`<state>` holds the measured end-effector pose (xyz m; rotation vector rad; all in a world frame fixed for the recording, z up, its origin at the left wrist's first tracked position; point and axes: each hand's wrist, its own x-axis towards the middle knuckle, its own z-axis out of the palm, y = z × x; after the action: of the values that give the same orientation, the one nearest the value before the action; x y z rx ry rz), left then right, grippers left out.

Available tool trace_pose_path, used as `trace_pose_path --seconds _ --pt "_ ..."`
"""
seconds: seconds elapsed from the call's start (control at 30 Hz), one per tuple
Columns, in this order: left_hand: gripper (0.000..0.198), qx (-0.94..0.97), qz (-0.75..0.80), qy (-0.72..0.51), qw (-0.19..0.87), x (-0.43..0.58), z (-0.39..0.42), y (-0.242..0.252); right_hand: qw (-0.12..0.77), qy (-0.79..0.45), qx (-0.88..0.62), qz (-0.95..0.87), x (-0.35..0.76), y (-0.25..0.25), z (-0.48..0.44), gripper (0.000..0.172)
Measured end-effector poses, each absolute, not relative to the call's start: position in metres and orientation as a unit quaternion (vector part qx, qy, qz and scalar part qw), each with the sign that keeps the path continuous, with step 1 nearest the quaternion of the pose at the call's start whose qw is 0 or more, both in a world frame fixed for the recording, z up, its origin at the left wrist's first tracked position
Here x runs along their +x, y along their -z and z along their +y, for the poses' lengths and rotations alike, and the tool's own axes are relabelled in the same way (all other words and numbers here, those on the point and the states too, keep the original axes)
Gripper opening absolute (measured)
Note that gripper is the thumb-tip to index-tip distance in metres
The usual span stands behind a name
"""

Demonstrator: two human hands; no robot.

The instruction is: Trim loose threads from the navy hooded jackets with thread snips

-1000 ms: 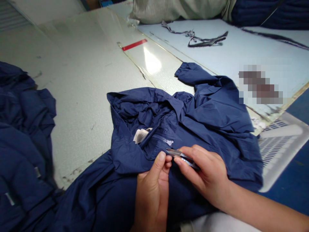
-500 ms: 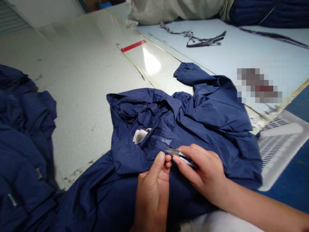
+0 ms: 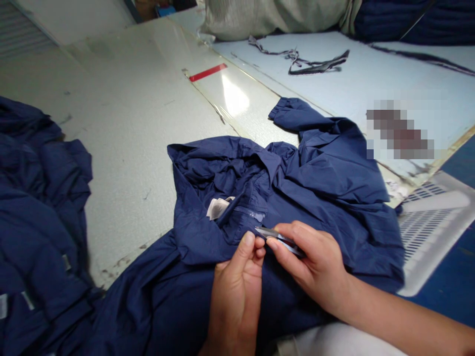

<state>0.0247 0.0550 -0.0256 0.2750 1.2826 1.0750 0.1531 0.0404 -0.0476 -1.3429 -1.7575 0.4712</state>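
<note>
A navy blue hooded jacket (image 3: 326, 178) lies spread before me, its hood (image 3: 200, 237) toward the left and one cuffed sleeve reaching up the table. My left hand (image 3: 239, 277) pinches the fabric at the hood's edge between thumb and fingers. Thread snips (image 3: 280, 239) are in my right hand (image 3: 315, 262), their blades pointing left, just above my left fingertips. Close by, inside the neck opening, a white label (image 3: 218, 208) and a short zipper (image 3: 249, 213) show. Any thread at the blade tips is too small to make out.
More navy garments (image 3: 40, 207) are heaped at the left. The pale table (image 3: 122, 109) carries red tape (image 3: 208, 72). Dark fabric strips (image 3: 319, 63) lie on the far board. A white plastic basket (image 3: 438, 222) stands below the right edge; stuffed sacks (image 3: 274, 17) line the back.
Hands, snips and jacket keep nearly the same places. The whole view has shifted slightly, with the surroundings a little further right and down.
</note>
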Motion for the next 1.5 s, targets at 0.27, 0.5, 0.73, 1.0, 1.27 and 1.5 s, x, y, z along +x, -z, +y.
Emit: trace_pose_path --seconds 0.27,0.5,0.73,1.0,1.27,1.5 --pt "0.009 0.124 0.563 -0.492 0.652 0.026 0.056 0.024 0.422 -0.207 -0.548 -0.692 0.153 0.048 0.039 0.009" --pt "0.011 0.126 0.557 -0.486 0.661 0.026 0.057 0.023 0.421 -0.209 -0.546 -0.693 0.154 0.048 0.039 0.01" --pt "0.012 0.129 0.557 -0.493 0.656 0.026 0.056 0.022 0.427 -0.206 -0.543 -0.693 0.153 0.047 0.04 0.009" --pt "0.011 0.127 0.555 -0.485 0.664 0.026 0.056 0.023 0.413 -0.191 -0.545 -0.704 0.155 0.05 0.039 0.01" --pt "0.012 0.101 0.55 -0.49 0.669 0.026 0.055 0.024 0.408 -0.195 -0.55 -0.702 0.155 0.047 0.04 0.013" --pt "0.01 0.012 0.494 -0.547 0.676 0.025 0.057 0.027 0.46 -0.249 -0.579 -0.625 0.163 0.038 0.055 0.015"
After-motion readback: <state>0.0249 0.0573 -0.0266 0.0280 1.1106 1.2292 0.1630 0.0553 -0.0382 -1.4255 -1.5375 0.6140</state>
